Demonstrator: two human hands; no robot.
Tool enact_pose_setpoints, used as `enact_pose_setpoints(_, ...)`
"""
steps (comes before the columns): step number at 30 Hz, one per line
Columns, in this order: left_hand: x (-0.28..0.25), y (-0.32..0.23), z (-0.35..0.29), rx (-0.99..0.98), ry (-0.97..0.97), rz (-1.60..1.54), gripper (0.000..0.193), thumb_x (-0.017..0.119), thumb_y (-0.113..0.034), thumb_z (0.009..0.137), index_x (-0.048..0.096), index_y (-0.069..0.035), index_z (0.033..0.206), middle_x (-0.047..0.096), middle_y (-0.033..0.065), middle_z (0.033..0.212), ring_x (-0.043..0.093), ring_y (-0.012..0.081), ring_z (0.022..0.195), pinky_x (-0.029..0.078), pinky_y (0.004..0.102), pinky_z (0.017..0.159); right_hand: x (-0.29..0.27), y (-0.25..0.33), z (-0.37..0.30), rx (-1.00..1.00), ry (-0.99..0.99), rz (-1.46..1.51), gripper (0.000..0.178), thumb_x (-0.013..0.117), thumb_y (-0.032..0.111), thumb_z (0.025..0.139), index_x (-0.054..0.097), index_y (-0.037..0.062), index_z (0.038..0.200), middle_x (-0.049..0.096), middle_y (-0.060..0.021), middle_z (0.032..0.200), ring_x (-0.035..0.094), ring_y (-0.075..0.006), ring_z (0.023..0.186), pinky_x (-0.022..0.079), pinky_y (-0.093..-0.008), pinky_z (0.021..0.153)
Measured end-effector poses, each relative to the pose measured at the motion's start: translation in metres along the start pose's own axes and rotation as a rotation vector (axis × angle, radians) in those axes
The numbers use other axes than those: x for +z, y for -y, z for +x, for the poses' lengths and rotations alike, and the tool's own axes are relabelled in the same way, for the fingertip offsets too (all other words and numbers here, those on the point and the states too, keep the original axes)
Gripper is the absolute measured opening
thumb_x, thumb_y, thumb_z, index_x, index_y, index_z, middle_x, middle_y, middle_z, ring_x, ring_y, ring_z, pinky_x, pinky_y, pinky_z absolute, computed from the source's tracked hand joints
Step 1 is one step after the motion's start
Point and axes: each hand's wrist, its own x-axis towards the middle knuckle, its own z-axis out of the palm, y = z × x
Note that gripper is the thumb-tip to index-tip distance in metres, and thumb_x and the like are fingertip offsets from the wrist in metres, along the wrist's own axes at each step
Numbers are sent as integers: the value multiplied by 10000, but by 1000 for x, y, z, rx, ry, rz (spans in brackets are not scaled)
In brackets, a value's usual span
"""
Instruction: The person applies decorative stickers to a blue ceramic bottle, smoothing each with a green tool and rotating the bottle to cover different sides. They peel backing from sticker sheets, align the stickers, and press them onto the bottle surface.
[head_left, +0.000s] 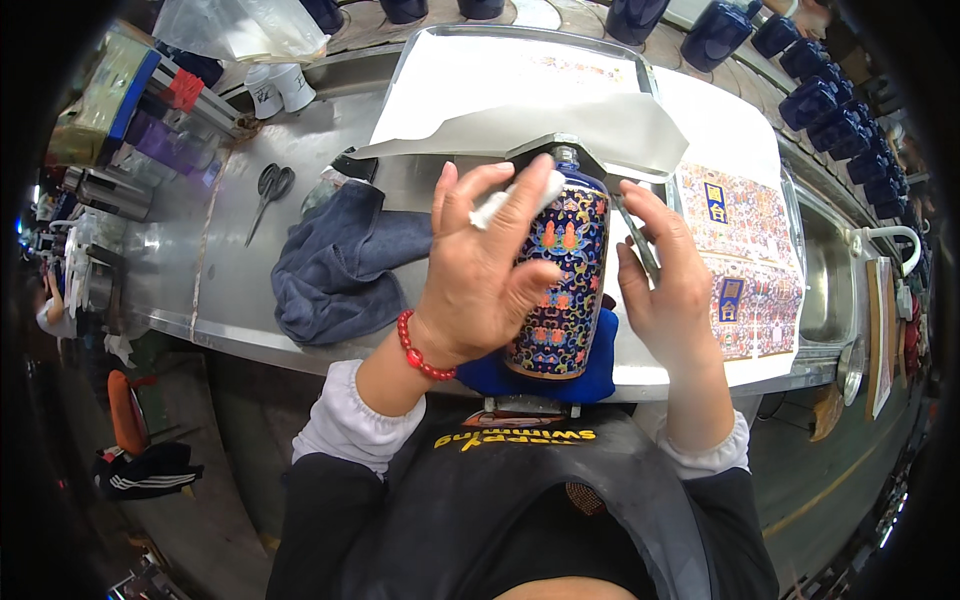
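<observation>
A dark blue bottle [565, 270] covered in a bright floral pattern stands in front of me on a blue cloth [598, 352]. My left hand [478, 265], with a red bead bracelet on its wrist, lies against the bottle's left side. Between its fingers sits a white wad [507, 203], like tissue or cloth, close to the bottle's shoulder. On the other side, my right hand [668, 265] pinches a slim grey tool [640, 240] that resembles tweezers, just apart from the bottle. The left fingers hide part of the bottle's front.
Patterned decal sheets [750, 270] lie on the right, by a sink [825, 285]. Behind the bottle is a metal tray [410, 65] with white paper. To the left are a grey-blue towel [335, 265] and scissors [268, 195]. Several blue bottles [718, 35] line the back.
</observation>
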Motion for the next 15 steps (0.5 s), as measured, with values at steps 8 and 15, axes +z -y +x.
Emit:
enact_pose_setpoints(8, 5, -1, -6, -103, -95, -159, 613, 430, -453, 1089, 518, 21, 1468, 652, 185, 1336, 432, 347, 1363, 214, 461, 1212, -22, 19, 10, -411, 232, -86, 320, 765, 13, 692, 686, 53, 999, 606, -70, 934, 594, -236, 774, 497, -362, 686)
enact_pose_setpoints(15, 3, -10, -7, 47, 31, 184, 619, 444, -640, 1014, 722, -168, 1302, 637, 149, 1351, 348, 348, 1388, 128, 589, 1210, -37, 12, -9, 117, 36, 170, 172, 726, -16, 880, 663, -20, 1041, 641, -113, 881, 635, -240, 730, 495, -329, 640)
